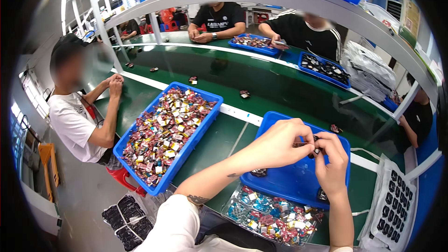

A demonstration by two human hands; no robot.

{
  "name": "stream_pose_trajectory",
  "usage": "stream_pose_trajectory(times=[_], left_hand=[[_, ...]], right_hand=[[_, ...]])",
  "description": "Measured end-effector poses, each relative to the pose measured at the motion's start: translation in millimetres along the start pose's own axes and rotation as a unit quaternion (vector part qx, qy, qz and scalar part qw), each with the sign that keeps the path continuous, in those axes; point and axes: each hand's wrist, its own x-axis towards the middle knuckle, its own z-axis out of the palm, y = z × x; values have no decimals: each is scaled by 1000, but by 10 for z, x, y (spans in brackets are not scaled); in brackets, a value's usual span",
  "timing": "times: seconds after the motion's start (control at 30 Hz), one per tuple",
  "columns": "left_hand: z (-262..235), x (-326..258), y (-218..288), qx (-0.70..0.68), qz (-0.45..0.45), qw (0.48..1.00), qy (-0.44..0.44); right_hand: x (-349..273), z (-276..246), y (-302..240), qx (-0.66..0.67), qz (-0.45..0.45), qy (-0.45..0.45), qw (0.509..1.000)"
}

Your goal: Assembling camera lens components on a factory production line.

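The left hand [290, 136] came over the blue tray [287, 177] from the left, its thumb and forefinger pinched together on a small dark part [316, 145]. Facing it, the right hand [332, 161] had its fingertips closed on the same part, so the piece sat between both hands, above the tray; from where I stood it was too small to make out further. In the tray, 1 black piece [259, 172] lay near the left edge, and another [323, 194] by the right wrist.

Just below the tray, a clear tray [234, 209] held pink, blue and white bits. A bigger blue bin [181, 159] to the left brimmed with similar ones. Beyond ran the green belt [284, 95]. On the right, a white sheet [379, 196] carried rows of black pieces. A white-shirted co-worker [74, 119] sat at the left.
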Motion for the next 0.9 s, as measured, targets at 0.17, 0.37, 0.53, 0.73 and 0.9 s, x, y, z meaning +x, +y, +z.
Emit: stream_pose_trajectory(times=[0.17,0.37,0.53,0.73,0.9], left_hand=[[-43,-1,10,-62,-82,994,-37],[-35,10,-32,-175,-150,972,-51],[-21,55,-25,-244,-86,964,54],[24,40,-3,-254,-76,960,88],[111,27,-18,-207,-64,972,95]], right_hand=[[-15,14,28,114,76,-13,990],[-10,-77,30,303,131,5,944],[-4,-201,151,328,152,120,925],[7,-56,56,271,138,35,952],[-29,-27,70,386,188,31,903]])
